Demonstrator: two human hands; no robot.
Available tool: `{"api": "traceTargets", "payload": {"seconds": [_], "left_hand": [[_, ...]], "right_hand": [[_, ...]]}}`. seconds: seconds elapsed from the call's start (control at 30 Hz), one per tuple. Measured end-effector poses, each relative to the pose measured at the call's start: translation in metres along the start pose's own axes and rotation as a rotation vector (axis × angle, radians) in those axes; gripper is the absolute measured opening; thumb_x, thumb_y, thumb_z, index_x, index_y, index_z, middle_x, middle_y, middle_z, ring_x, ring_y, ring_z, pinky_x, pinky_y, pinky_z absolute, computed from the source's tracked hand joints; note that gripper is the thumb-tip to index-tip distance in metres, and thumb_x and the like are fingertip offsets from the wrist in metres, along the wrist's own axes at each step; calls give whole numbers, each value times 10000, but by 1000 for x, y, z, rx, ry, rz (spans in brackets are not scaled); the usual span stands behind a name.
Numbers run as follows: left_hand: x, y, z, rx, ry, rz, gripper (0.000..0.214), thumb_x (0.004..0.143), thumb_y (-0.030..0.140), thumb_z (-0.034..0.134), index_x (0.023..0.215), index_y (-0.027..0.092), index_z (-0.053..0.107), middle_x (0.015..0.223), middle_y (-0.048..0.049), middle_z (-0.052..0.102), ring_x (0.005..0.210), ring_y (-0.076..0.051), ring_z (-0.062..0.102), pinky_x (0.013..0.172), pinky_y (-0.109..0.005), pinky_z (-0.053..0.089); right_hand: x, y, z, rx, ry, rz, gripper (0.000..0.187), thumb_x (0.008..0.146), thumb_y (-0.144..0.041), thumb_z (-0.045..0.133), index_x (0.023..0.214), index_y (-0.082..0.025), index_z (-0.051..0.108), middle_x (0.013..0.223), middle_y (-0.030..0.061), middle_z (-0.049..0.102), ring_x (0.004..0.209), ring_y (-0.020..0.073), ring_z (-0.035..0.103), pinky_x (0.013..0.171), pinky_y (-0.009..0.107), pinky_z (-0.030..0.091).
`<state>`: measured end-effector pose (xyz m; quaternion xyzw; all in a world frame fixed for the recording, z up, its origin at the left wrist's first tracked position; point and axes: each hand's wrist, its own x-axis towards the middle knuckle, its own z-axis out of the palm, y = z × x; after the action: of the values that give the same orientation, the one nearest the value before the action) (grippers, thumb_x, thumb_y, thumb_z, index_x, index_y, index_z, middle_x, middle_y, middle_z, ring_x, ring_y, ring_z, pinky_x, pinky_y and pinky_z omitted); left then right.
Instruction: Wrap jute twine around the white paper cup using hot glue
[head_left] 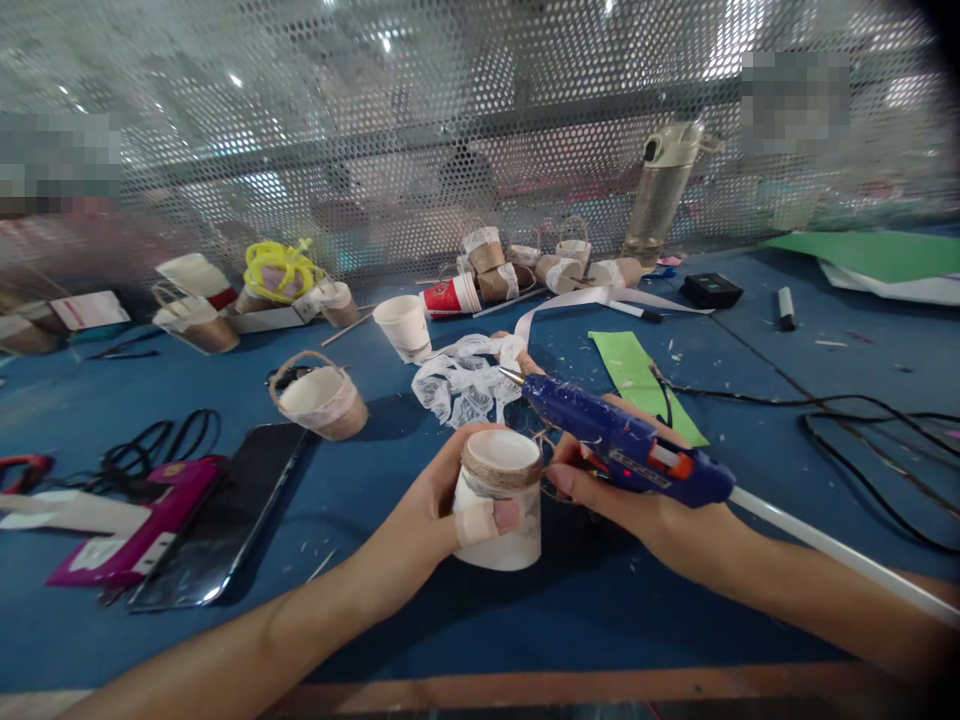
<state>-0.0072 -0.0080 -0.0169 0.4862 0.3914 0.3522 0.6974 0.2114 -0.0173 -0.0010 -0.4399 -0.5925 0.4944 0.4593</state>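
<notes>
My left hand (433, 500) is wrapped around a white paper cup (499, 545), its bandaged thumb across the front. Brown twine (487, 473) circles the cup just below the rim. At the cup's right side, my right hand (592, 480) is closed on a blue hot glue gun (611, 435), whose metal nozzle points left above the cup. A long white glue stick (832, 545) runs out of the gun's back. Thin strands show at my right fingertips, partly hidden. Behind the cup lies a heap of white lace ribbon (457, 380).
A twine-handled cup basket (322, 400) stands left, near a phone (225, 520) and a magenta case (142, 530). Farther back are a white cup (403, 328), red cups (450, 297), several small baskets and a bottle (660, 195). Green paper (637, 375) and a black cable (757, 400) lie right.
</notes>
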Motion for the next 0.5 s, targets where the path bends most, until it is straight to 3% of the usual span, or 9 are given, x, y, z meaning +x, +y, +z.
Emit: {"api": "traceTargets", "payload": {"seconds": [0.27, 0.5], "left_hand": [[-1, 4, 6, -82, -36, -18, 464, 716, 295, 804, 1142, 300, 620, 1037, -10, 678, 979, -214, 607, 850, -306, 452], [-1, 6, 10, -197, -137, -8, 413, 754, 280, 761, 1142, 262, 622, 1030, -52, 715, 940, -229, 664, 789, -298, 495]], "right_hand": [[-1, 0, 0, 45, 10, -8, 180, 770, -176, 750, 794, -225, 579, 722, -64, 630, 622, 79, 621, 598, 188, 542], [-1, 0, 2, 95, 9, -2, 197, 758, -190, 765, 832, -238, 588, 747, -57, 635, 662, 104, 653, 618, 216, 556]]}}
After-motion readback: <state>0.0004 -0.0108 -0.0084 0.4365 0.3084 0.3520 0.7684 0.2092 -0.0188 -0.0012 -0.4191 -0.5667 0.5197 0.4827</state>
